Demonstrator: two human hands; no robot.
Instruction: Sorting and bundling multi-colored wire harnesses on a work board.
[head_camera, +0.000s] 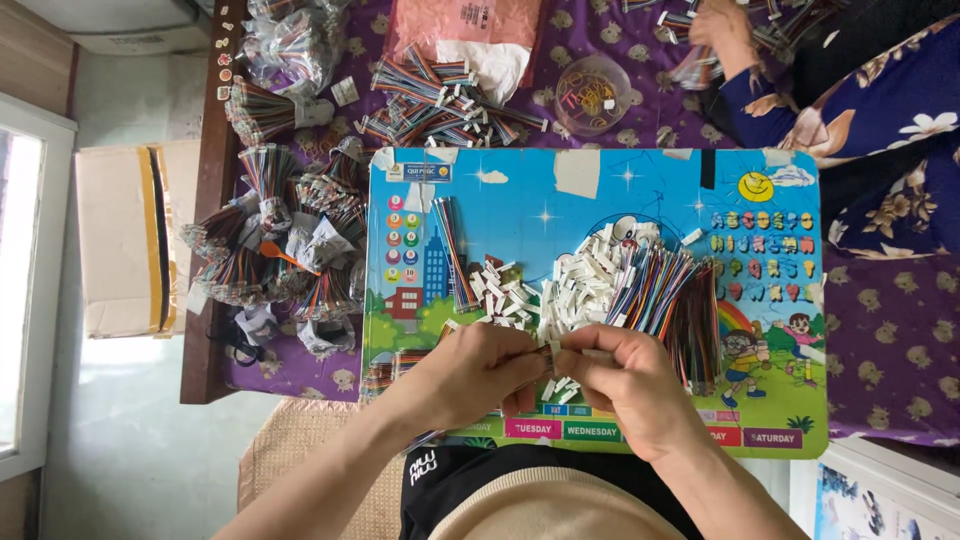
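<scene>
White plastic connector, held at lower centre of the frame, sits pinched between both hands. Left hand: fingers closed on the connector's left end. Right hand: fingertips clamped on its right end, where thin wires trail off. Both hands work above a colourful cartoon board. On the board, just above the hands: a pile of white connectors and a bundle of multicoloured wires. Upper left: bagged wire bundles on purple cloth. Upper right: another person's hand.
</scene>
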